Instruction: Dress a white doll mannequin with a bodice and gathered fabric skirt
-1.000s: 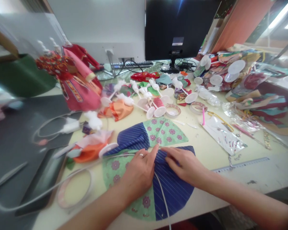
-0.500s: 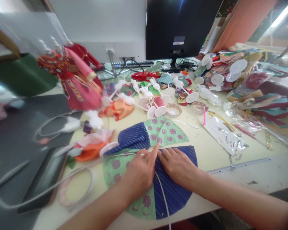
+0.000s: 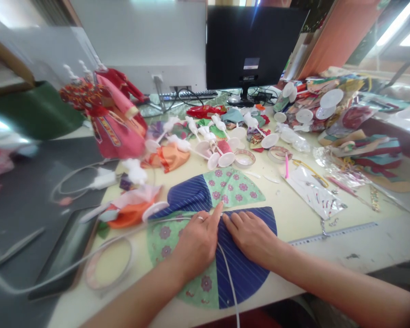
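Observation:
A round patchwork cloth lies on the table, made of dark blue striped wedges and a green flowered wedge. A slit parts the upper green wedge from the right blue one. My left hand, a ring on one finger, is closed at the cloth's centre; its index finger points along the seam and the others curl. Just beside it, my right hand has its fingers bent together on the blue wedge's upper edge. The fingertips are partly hidden. A white cable passes across the cloth and under my left hand.
Doll figures with white stands and an orange dress lie behind the cloth. Tape rolls, a ruler and a bead card are around it. A tablet lies left; a monitor stands behind.
The view has shifted slightly, so things on the right sit a little further left. Both hands keep nearly the same place on the cloth.

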The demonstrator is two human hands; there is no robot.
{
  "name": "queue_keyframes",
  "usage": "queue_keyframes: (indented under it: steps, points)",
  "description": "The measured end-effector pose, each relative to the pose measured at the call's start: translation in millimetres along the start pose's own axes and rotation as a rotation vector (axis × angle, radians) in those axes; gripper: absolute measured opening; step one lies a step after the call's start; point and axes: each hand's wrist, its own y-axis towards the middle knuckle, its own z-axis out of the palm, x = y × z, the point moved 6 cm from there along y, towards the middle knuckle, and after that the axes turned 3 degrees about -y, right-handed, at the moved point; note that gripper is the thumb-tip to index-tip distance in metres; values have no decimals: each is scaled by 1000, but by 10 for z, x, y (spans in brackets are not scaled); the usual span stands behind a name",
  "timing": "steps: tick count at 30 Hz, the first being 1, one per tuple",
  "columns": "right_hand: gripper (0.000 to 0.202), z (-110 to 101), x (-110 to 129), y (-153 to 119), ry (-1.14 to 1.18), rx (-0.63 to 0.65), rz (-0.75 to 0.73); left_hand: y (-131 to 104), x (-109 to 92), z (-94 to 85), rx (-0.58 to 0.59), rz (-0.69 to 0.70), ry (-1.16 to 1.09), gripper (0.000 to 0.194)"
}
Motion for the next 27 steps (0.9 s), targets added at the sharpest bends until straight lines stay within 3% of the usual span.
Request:
queue_keyframes:
  steps: [13, 20, 24, 27]
  points:
    - [44, -4, -63, 17, 81, 0, 37, 23, 24, -42, 2, -31, -24, 60]
    - [35, -8, -55, 8, 129, 12, 39, 10, 31, -24, 2, -16, -44, 69]
    - [30, -16, -134, -66, 276, -61, 88, 29, 94, -70, -40, -49, -157, 60]
    - [26, -79, -286, -108, 519, -185, 215, 45, 124, -101, -56, -57, -236, 54]
